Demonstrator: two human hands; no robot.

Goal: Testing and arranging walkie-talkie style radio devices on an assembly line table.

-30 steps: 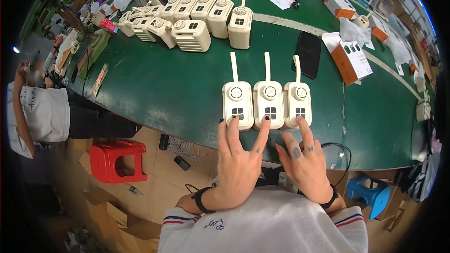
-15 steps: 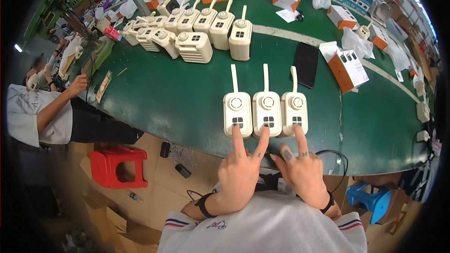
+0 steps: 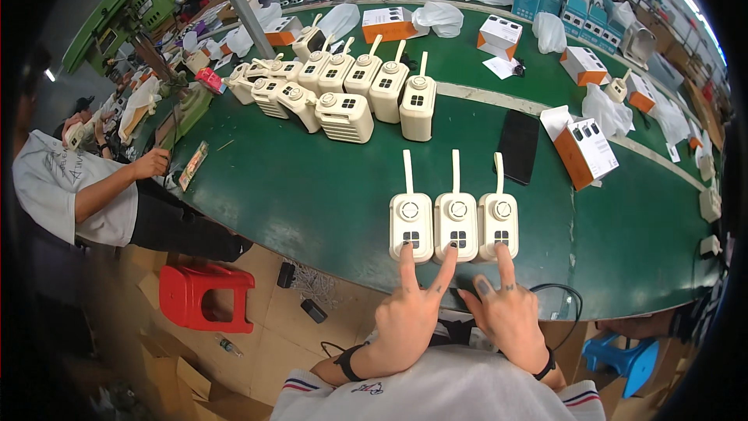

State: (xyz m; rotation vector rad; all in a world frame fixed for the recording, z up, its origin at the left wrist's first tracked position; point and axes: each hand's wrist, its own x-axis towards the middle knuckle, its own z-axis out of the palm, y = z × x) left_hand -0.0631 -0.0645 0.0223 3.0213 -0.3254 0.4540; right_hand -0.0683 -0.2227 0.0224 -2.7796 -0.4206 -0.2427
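Observation:
Three cream, box-shaped devices with wrist straps lie side by side on the green table: a left one [image 3: 411, 222], a middle one [image 3: 456, 222] and a right one [image 3: 498, 222]. Each has a round dial and a cluster of four dark buttons. My left hand [image 3: 407, 318] has two fingers spread in a V, one tip on the left device's buttons, the other on the middle device's. With its index finger stretched out, my right hand [image 3: 510, 320] touches the right device's buttons; its thumb stands apart. Neither hand grips anything.
More cream devices [image 3: 347, 117] stand grouped at the back left. A black flat pad [image 3: 517, 148] and an orange-white box [image 3: 580, 148] lie to the right. A co-worker's hand [image 3: 152, 162] is at the left edge. Below are a red stool [image 3: 204, 292] and a blue stool [image 3: 623, 359].
The whole scene has shifted down and slightly right in the picture as my head moved. My fingertips stay at the buttons of the same three devices.

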